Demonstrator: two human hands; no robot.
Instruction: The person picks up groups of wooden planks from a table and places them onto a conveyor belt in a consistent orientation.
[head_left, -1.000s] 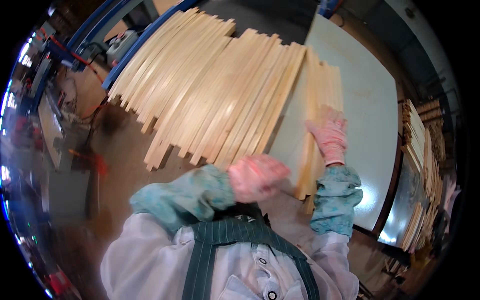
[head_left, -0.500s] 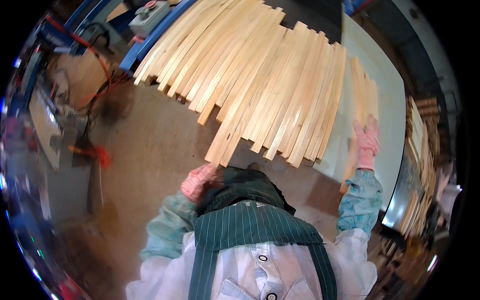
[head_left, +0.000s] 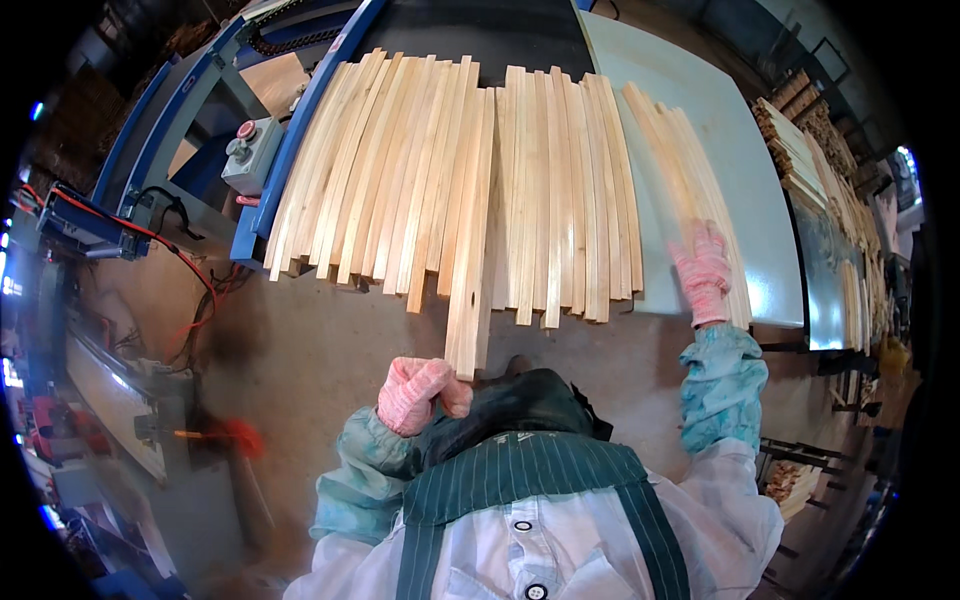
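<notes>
A wide row of pale wooden strips lies side by side on a black belt, near ends overhanging the edge. One longer-reaching strip juts toward me, out past the others. My left hand, in a pink-white knit glove, is closed at this strip's near end, its fingertips partly hidden. To the right, a smaller group of strips rests on a pale tabletop. My right hand, gloved alike, lies over these strips with its fingers stretched out.
The pale tabletop adjoins the black belt. At the belt's left are a blue frame and a grey control box with a red button. Stacked wood stands at far right. A red cable hangs at left.
The view has turned, so the strips run more nearly straight away from me. My left hand stays at the jutting strip's end. My right hand stays on the right-hand group, now bunched more evenly.
</notes>
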